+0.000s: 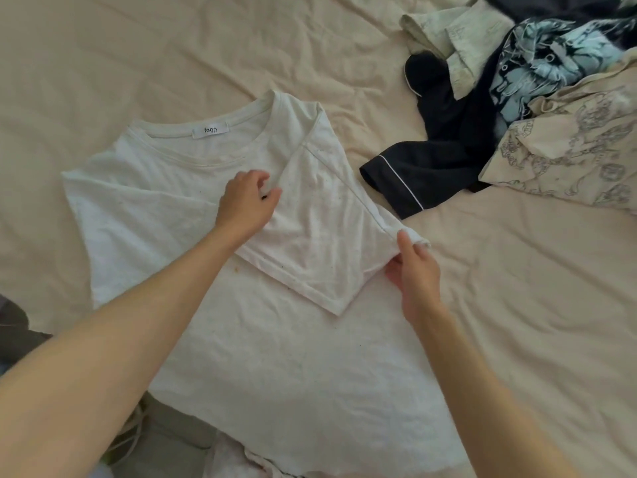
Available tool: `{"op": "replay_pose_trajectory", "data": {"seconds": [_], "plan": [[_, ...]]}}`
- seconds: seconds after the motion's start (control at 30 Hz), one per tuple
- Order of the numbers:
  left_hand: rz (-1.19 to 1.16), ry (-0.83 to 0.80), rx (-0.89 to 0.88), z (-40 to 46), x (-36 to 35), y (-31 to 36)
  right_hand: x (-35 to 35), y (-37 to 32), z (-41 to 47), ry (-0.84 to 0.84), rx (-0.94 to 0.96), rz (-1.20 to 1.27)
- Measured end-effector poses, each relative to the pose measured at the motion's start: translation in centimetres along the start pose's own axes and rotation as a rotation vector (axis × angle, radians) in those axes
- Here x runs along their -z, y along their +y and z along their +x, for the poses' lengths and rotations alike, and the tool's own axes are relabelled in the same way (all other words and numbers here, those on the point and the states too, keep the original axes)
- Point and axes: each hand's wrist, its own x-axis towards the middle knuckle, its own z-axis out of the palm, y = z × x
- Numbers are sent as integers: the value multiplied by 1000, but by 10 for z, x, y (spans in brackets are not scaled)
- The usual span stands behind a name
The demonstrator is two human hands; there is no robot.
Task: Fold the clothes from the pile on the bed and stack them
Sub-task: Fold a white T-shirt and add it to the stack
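Note:
A white T-shirt [275, 339] lies flat on the beige bed sheet [172, 46], neck label facing up. Its right sleeve [320, 232] is folded inward over the chest. My left hand [246, 201] rests on the shirt's middle with fingers pinching the fabric at the fold's inner edge. My right hand [415, 270] grips the shirt's right side edge at the underarm, thumb on top. The pile of unfolded clothes [537, 108] lies at the upper right.
The pile holds a dark navy garment with white piping [431, 167], a blue floral print piece [541, 67], a beige patterned shirt [579, 150] and a pale green shirt [458, 39]. Grey fabric and cords [165, 439] lie at the bottom left.

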Motion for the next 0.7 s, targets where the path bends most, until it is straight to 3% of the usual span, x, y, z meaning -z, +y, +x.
{"op": "replay_pose_trajectory", "data": {"seconds": [0.17, 0.3, 0.4, 0.57, 0.7], "plan": [[-400, -222, 130, 47, -12, 56, 0, -26, 23, -115, -196, 349], [-505, -131, 98, 72, -24, 82, 7, -33, 32, -137, -294, 707], [-610, -103, 45, 85, -31, 102, 8, -31, 34, -172, -322, 826], [-535, -151, -50, 100, -39, 108, 7, -26, 41, -168, -128, 696], [-171, 25, -156, 93, -39, 89, 8, -13, 37, 33, -5, 379]]}}
